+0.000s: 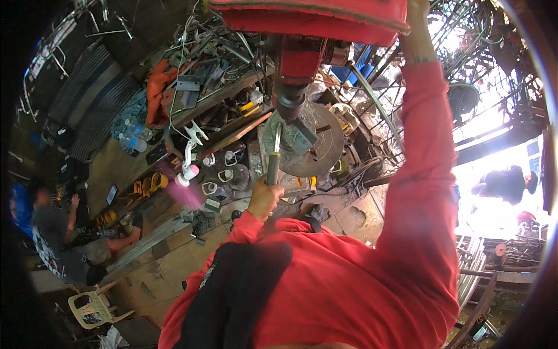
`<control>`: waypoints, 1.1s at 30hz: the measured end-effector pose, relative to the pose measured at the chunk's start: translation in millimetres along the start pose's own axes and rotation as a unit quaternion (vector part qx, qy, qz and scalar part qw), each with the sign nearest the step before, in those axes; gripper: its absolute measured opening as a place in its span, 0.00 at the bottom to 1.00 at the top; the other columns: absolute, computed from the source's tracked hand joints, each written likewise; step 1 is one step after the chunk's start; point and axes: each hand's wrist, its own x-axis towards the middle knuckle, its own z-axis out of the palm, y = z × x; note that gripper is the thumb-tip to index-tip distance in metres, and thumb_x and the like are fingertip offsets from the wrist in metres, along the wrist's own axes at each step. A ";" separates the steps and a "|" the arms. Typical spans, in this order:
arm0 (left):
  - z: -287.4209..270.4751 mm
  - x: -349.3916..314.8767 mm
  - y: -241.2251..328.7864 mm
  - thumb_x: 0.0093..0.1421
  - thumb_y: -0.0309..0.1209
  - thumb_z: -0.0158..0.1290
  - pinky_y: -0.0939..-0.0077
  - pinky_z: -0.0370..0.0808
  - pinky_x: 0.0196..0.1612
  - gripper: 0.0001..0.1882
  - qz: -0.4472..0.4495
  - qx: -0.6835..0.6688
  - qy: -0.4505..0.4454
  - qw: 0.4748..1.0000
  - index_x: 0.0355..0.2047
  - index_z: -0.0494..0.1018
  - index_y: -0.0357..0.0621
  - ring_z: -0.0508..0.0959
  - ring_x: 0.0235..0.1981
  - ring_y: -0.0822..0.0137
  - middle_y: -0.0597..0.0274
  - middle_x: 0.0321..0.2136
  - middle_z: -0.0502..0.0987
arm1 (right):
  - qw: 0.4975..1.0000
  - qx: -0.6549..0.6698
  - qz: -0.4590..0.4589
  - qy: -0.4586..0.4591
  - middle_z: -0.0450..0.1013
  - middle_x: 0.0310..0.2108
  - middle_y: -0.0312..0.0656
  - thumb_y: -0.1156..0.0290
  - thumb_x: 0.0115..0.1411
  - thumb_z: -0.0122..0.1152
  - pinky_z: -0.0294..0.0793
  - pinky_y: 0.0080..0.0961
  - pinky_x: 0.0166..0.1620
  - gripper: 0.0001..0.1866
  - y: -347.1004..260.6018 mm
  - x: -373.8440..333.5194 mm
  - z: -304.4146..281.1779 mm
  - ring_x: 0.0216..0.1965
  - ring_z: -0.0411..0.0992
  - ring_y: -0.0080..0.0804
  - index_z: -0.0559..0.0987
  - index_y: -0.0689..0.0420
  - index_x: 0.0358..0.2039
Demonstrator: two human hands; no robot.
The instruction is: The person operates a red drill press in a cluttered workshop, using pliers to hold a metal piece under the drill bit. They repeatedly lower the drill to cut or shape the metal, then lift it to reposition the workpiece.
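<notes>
In front of me stands a red drill press [314, 20]. Its dark chuck [290, 103] hangs over a round metal table [317, 166]. On that table, strewn with shavings, lies a small grey piece of metal [303, 138] right below the chuck. My left hand [265, 199] is wrapped round the grey handle of a tool with a bright metal shaft [273, 166], whose far end reaches the table beside the metal piece. My right hand [416, 36] is raised beside the press's red head. Its fingers are hidden or cut off by the upper edge.
A cluttered wooden bench [215, 96] runs along the left, with large clear bottles [234, 175] below it. A white clamp-like fixture [189, 157] stands nearby. A person in a grey shirt [49, 232] sits far left, near a plastic chair [90, 308]. Metal rods [372, 102] crowd the right.
</notes>
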 end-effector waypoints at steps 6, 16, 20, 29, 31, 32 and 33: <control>-14.5 -2.3 15.6 0.50 0.24 0.53 0.80 0.58 0.15 0.06 -0.036 0.035 -0.012 0.999 0.27 0.67 0.47 0.63 0.14 0.80 0.73 0.16 0.64 | 0.987 -0.154 0.034 -0.041 0.67 0.26 0.39 0.43 0.70 0.41 0.62 0.25 0.29 0.25 10.5 10.5 8.0 0.26 0.64 0.28 0.70 0.53 0.39; -24.4 6.0 4.1 0.50 0.23 0.53 0.79 0.55 0.13 0.06 -0.023 0.045 -0.017 0.999 0.28 0.67 0.46 0.60 0.11 0.79 0.73 0.16 0.64 | 0.851 -0.500 0.039 -0.158 0.72 0.33 0.42 0.47 0.70 0.43 0.67 0.28 0.36 0.25 12.9 12.9 -10.5 0.33 0.70 0.29 0.71 0.54 0.53; -23.5 9.3 0.8 0.49 0.23 0.54 0.78 0.56 0.13 0.06 -0.026 0.049 -0.016 0.998 0.27 0.67 0.46 0.60 0.11 0.79 0.73 0.16 0.65 | 0.677 -0.680 0.060 -0.275 0.74 0.36 0.43 0.48 0.70 0.44 0.70 0.29 0.39 0.26 -20.7 -30.3 -37.9 0.36 0.72 0.29 0.71 0.54 0.58; -23.5 2.5 9.4 0.49 0.26 0.55 0.77 0.55 0.13 0.06 0.015 0.116 0.006 0.993 0.26 0.68 0.45 0.60 0.11 0.79 0.71 0.16 0.65 | 0.812 -0.449 0.067 -0.367 0.72 0.22 0.41 0.57 0.72 0.48 0.67 0.21 0.20 0.27 -97.7 -157.3 -110.7 0.18 0.70 0.24 0.69 0.64 0.62; -30.4 0.1 18.4 0.49 0.26 0.55 0.77 0.55 0.13 0.06 -0.016 0.102 0.009 0.995 0.26 0.68 0.45 0.60 0.11 0.79 0.71 0.16 0.66 | 0.904 -0.144 0.242 -0.322 0.70 0.20 0.38 0.56 0.72 0.47 0.58 0.16 0.11 0.30 -107.1 -162.7 -91.4 0.10 0.63 0.17 0.67 0.69 0.63; -33.5 -2.0 21.8 0.49 0.25 0.55 0.78 0.54 0.13 0.07 -0.012 0.094 -0.003 0.995 0.29 0.68 0.45 0.59 0.11 0.79 0.71 0.17 0.65 | 0.925 -0.112 0.239 -0.275 0.70 0.21 0.38 0.54 0.72 0.46 0.58 0.16 0.11 0.31 -112.6 -163.1 -82.0 0.11 0.64 0.17 0.67 0.69 0.63; -35.3 -2.5 24.4 0.49 0.25 0.55 0.78 0.54 0.13 0.07 -0.022 0.096 -0.028 0.995 0.29 0.68 0.45 0.59 0.10 0.79 0.71 0.17 0.65 | 0.939 -0.071 0.247 -0.231 0.70 0.21 0.39 0.52 0.72 0.44 0.58 0.16 0.11 0.32 -116.3 -160.7 -73.2 0.11 0.64 0.17 0.66 0.69 0.63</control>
